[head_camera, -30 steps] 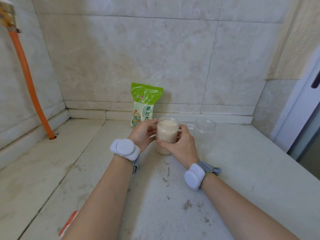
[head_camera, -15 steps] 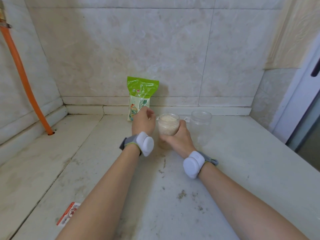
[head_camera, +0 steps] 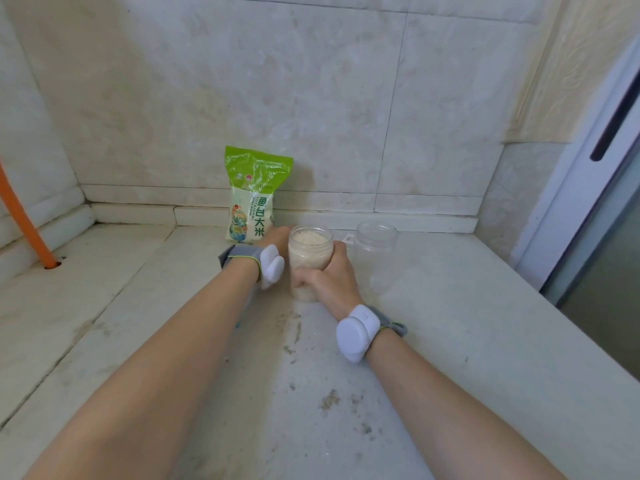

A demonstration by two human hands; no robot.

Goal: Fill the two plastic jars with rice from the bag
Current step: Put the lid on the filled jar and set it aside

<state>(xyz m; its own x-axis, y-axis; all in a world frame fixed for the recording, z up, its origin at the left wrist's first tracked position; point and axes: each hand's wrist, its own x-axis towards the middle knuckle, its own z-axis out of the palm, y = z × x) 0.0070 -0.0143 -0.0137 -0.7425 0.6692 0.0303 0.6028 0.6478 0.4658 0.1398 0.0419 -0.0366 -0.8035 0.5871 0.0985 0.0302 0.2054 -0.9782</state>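
A clear plastic jar (head_camera: pixel 310 251) full of rice stands on the stone counter (head_camera: pixel 450 323), and my right hand (head_camera: pixel 332 277) is wrapped around its right side and lower part. Just to its right, a second clear jar (head_camera: pixel 375 251) stands upright and empty, with no lid on. The green and white rice bag (head_camera: pixel 254 188) leans upright against the back wall. My left hand (head_camera: pixel 277 237) is off the jar and reaches to the bag's lower right corner. Its fingers are hidden behind the wrist, so contact with the bag is unclear.
An orange pipe (head_camera: pixel 20 220) rises from the counter at the far left. A small white object (head_camera: pixel 348 239) sits between the two jars. A door frame (head_camera: pixel 588 202) bounds the counter's right end. Tiled walls close the back and left.
My left hand has let go of the filled jar and moved forward to the base of the rice bag. My right hand keeps its hold on the jar.
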